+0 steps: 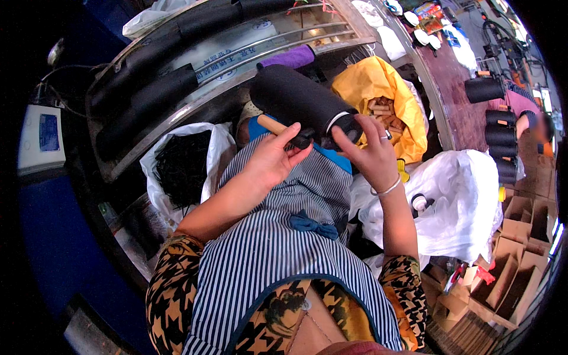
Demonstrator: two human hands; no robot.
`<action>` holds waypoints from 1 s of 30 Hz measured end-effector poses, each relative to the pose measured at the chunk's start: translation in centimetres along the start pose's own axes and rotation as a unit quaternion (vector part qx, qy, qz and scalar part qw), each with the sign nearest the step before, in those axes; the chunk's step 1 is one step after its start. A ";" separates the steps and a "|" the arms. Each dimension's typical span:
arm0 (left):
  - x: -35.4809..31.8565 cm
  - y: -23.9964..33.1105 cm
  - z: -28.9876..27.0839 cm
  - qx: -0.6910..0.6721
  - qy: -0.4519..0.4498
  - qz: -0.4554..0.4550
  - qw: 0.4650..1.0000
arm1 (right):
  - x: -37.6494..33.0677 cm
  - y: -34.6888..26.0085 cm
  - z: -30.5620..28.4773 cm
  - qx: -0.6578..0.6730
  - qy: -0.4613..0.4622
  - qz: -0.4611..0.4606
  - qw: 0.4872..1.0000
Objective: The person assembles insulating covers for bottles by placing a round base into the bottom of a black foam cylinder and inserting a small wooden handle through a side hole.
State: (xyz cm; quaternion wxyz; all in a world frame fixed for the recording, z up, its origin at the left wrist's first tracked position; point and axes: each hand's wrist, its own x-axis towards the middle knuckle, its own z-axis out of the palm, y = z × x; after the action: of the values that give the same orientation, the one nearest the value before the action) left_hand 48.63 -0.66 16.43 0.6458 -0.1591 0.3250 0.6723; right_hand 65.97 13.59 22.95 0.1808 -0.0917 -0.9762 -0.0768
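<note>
A large black cylindrical flask (302, 97) lies tilted across my lap, its near end showing a white ring and a dark round opening or cap. At that end are the fingers of my right hand (373, 148), curled around the rim; the thumb is bent toward the dark part. My left hand (275, 157) pinches a tan wooden handle (272, 124) beside the flask. A short black piece (302, 139) sits at the left fingertips; I cannot tell whether it is joined to the handle.
A yellow bag (408, 94) holds several tan wooden pieces. White bags stand on both sides, the left one (210, 154) with black strips in it. Black cylinders (148, 103) lie on the metal-edged bench ahead. Cardboard boxes (509, 266) and a co-worker (523, 106) are at right.
</note>
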 end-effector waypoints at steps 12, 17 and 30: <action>0.9 0.1 -0.8 -0.021 0.017 0.024 0.999 | -0.1 -0.8 1.5 0.019 -0.025 0.105 0.994; 0.9 -0.2 -0.7 -0.022 0.010 0.021 1.000 | -0.2 0.7 1.4 -0.061 -0.056 -0.030 0.996; 0.7 -0.4 -0.8 -0.008 0.030 0.028 0.999 | 0.2 -1.6 3.0 0.019 -0.188 0.345 0.920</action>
State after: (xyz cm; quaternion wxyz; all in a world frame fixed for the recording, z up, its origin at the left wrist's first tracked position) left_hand 48.72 -0.71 15.30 0.6156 -0.1752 0.3431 0.6875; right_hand 64.41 12.61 20.08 0.0112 -0.4317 -0.9015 0.0271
